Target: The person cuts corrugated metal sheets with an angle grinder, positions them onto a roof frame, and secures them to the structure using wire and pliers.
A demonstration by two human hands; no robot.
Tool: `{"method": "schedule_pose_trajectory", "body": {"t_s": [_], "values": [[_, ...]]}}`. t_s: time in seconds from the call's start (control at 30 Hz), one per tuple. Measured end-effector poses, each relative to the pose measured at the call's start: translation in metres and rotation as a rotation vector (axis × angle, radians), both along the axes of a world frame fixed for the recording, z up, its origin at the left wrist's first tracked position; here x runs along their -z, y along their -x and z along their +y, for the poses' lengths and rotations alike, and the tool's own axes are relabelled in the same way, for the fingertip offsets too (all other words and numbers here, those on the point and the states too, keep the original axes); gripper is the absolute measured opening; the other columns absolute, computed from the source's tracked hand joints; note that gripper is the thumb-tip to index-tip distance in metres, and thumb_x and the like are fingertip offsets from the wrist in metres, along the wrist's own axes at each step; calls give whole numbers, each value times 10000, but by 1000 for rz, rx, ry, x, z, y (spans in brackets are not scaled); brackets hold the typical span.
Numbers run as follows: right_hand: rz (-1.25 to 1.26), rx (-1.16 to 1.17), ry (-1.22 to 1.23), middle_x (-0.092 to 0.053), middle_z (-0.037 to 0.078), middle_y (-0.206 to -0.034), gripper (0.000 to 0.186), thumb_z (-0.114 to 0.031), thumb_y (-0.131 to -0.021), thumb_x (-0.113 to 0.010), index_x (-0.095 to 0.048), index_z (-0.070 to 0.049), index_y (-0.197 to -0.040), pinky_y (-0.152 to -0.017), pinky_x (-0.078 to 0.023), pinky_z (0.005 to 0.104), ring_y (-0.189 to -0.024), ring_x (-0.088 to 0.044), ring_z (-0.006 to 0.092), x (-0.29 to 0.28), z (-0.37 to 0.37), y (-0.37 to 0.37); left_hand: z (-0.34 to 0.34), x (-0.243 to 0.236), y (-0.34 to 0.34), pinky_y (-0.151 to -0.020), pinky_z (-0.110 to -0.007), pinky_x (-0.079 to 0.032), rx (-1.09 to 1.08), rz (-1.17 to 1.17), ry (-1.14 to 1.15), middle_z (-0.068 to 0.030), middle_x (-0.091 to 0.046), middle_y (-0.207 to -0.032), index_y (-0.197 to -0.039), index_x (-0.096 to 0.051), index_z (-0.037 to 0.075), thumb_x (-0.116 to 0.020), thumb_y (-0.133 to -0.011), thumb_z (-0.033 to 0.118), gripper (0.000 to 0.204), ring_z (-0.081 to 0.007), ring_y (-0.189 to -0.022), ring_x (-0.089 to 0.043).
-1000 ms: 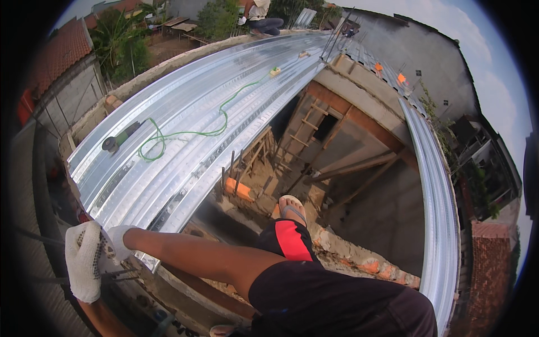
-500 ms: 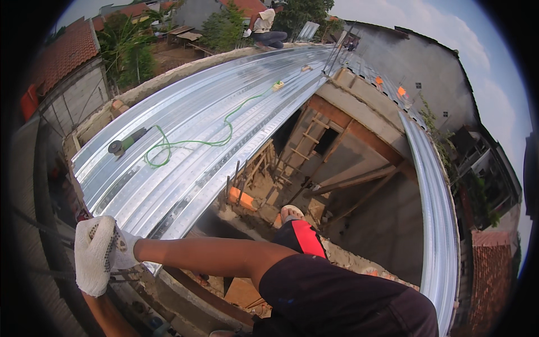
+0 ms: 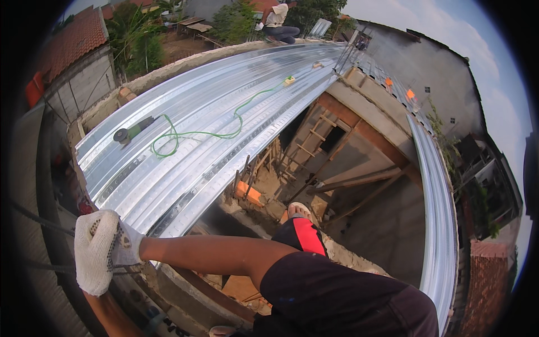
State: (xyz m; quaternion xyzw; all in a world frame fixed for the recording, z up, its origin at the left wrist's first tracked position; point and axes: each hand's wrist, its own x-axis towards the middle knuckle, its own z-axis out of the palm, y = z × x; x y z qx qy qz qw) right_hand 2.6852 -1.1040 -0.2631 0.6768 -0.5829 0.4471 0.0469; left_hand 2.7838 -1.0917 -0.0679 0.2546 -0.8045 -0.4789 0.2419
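Both of my hands wear white knit gloves with dark dots and are together at the left, beside the near end of the corrugated metal sheets (image 3: 185,163). My left hand (image 3: 94,253) is closed, its fingers curled. My right arm reaches across from the right, and my right hand (image 3: 124,245) presses against the left one, its fingers mostly hidden. What lies between the hands cannot be made out. Dark steel rods (image 3: 45,223) pass close to them. On the sheets lies a green angle grinder (image 3: 133,130) with a looped green cord (image 3: 216,135) leading to a yellowish socket block (image 3: 289,81).
A deep opening with a wooden ladder (image 3: 309,137) and timber props (image 3: 365,182) drops away at the right. My sandalled foot (image 3: 299,210) rests near its edge. Upright rebar (image 3: 241,177) sticks up by orange bricks (image 3: 251,192). A person (image 3: 278,23) crouches at the far edge.
My view has shifted a little, so the sheets, grinder and crouching person appear farther right. My hands stay together in nearly the same pose.
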Motion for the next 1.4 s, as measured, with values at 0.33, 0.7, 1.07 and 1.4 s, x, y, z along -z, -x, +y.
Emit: {"method": "schedule_pose_trajectory", "body": {"t_s": [0.33,0.7,1.07,1.4], "values": [[-70,-46,-20,-749,83,-1159,303,-364,-974,-574,-737,-160,-1126,-959,-553,393,-1122,-696,293,17,-19,-3,-15,9,-3,-850,-279,-493,26,3,49,-38,-642,-1020,-1194,-670,1,-680,-1045,299,334,-117,-920,-604],[-80,-65,-47,-746,82,-1197,293,-296,-983,-556,-738,-159,-1167,-991,-538,392,-1166,-680,289,16,-18,-6,-5,1,-3,-823,-270,-494,10,-13,58,-37,-650,-1012,-1185,-668,-7,-687,-1041,304,343,-104,-898,-608],[-12,-76,-234,-762,145,-1126,321,-364,-947,-661,-755,-114,-1126,-932,-577,442,-1084,-722,334,-56,36,19,1,-8,-15,-775,-245,-524,-14,-12,-94,-23,-690,-985,-1204,-692,21,-756,-1003,276,330,-99,-835,-654],[863,206,-350,-630,234,-1384,694,-301,-892,-767,-535,-71,-1504,-1079,-537,461,-1294,-629,341,-191,97,275,-17,18,-46,-762,-237,-569,198,136,-159,-76,-719,-1106,-1229,-682,-17,-707,-1024,235,326,-139,-878,-699]]}}
